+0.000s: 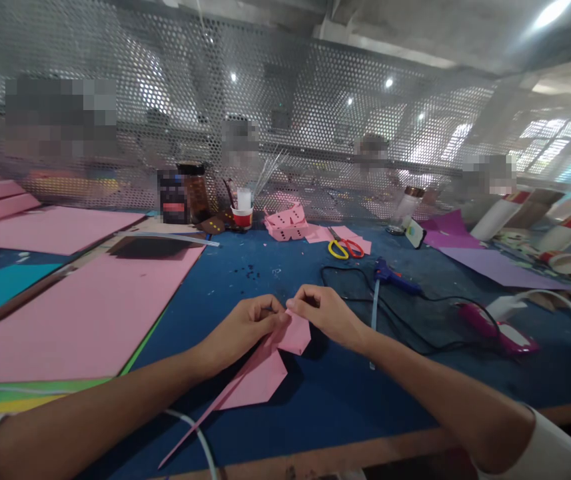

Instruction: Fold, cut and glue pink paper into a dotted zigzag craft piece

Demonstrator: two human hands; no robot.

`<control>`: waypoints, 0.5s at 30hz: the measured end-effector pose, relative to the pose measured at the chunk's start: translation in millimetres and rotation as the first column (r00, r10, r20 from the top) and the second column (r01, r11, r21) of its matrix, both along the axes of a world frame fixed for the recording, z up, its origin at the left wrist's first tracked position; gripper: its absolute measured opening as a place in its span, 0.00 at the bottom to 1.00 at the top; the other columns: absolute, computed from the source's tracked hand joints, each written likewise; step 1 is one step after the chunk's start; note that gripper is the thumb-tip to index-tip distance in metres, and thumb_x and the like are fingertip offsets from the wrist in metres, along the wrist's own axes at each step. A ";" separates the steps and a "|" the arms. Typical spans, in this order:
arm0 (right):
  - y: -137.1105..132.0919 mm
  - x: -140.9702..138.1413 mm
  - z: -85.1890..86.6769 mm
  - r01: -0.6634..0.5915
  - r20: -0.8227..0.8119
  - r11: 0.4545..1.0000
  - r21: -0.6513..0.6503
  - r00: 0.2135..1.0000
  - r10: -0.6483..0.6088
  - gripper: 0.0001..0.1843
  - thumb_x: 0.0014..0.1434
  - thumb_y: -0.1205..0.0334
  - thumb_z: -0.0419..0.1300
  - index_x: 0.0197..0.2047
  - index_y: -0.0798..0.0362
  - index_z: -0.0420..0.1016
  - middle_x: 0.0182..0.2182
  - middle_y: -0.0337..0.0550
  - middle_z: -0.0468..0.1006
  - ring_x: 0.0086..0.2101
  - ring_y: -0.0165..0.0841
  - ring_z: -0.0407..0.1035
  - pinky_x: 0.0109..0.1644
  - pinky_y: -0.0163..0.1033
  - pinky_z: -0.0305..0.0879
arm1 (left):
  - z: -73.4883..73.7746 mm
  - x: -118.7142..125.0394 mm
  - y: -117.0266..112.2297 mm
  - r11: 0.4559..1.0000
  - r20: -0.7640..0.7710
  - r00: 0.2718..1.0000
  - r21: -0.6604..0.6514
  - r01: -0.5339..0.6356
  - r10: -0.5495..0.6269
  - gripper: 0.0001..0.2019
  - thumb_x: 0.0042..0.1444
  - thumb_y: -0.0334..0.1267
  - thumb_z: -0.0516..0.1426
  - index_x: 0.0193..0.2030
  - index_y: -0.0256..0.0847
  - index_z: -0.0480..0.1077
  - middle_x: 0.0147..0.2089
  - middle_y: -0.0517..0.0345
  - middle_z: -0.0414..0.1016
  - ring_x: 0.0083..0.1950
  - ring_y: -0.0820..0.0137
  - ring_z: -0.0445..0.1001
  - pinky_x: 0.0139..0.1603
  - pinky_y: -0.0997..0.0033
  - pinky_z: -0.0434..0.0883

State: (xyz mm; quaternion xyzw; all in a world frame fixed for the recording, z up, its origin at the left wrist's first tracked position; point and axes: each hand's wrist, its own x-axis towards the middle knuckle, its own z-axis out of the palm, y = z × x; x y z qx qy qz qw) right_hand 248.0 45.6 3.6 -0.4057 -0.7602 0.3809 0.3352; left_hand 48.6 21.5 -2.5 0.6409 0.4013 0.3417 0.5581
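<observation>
**At the blue worktable, both hands pinched a folded pink paper**

On the near middle of the blue table (345, 407), the folded pink paper (265, 380) lay partly flat and partly lifted, its upper corner raised between the two hands and a long thin strip trailing from it toward the near table edge. The left hand (245, 327) was closed on the paper's upper left fold, fingers curled over and thumb pressed against it. The right hand (325, 312) met it from the other side, fingertips clamped together on the same raised corner, so that the two hands nearly touched.

Left of the hands lay a large pink sheet (90, 313), resting on green and yellow sheets, with a teal sheet (0, 287) beyond it. Farther back on the table were scissors (345, 248) with one yellow and one red handle, lying on pink offcuts just beside a pile of punched pink pieces (288, 223). A blue glue gun (395, 277) sat right of the hands, its black cord (405, 330) looping across the table toward a magenta glue gun (495, 328). Purple paper (500, 267) lay at the far right. A red-and-white cup (244, 215) and a dark jar (196, 193) stood against the perforated metal screen (315, 120), behind which other people sat.
</observation>
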 end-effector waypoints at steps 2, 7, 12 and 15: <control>-1.1 -0.4 0.6 -0.003 -0.009 1.000 -0.010 1.000 0.003 0.14 0.63 0.55 0.60 0.29 0.54 0.72 0.25 0.35 0.70 0.28 0.28 0.62 0.31 0.33 0.56 | -0.5 -0.1 -0.4 1.000 0.003 1.000 0.001 0.001 -0.001 0.12 0.62 0.45 0.58 0.33 0.39 0.68 0.24 0.68 0.62 0.24 0.77 0.55 0.25 0.75 0.52; -3.2 -1.2 -0.1 0.002 -0.048 1.000 -0.015 0.999 -0.003 0.15 0.63 0.55 0.60 0.28 0.54 0.68 0.24 0.33 0.66 0.27 0.27 0.59 0.31 0.33 0.54 | 0.9 -0.1 -1.9 1.000 0.005 1.000 0.000 0.010 -0.010 0.13 0.62 0.46 0.58 0.32 0.39 0.67 0.23 0.69 0.60 0.24 0.77 0.54 0.25 0.75 0.52; -0.7 -1.0 -1.6 -0.013 -0.033 0.999 -0.036 0.999 0.012 0.17 0.65 0.52 0.58 0.28 0.54 0.69 0.25 0.34 0.67 0.28 0.27 0.59 0.31 0.34 0.54 | 2.4 -1.0 -2.1 1.000 -0.008 1.000 0.008 0.012 -0.012 0.12 0.63 0.44 0.57 0.32 0.39 0.67 0.24 0.68 0.62 0.25 0.77 0.56 0.26 0.75 0.53; 0.3 -1.3 -2.5 -0.029 -0.018 0.999 -0.028 0.999 0.028 0.18 0.65 0.51 0.58 0.31 0.55 0.72 0.26 0.35 0.69 0.29 0.28 0.61 0.33 0.34 0.55 | 1.4 -0.9 -0.7 1.000 -0.012 1.000 0.028 -0.007 0.007 0.10 0.62 0.41 0.57 0.32 0.38 0.68 0.25 0.68 0.63 0.26 0.76 0.57 0.27 0.74 0.54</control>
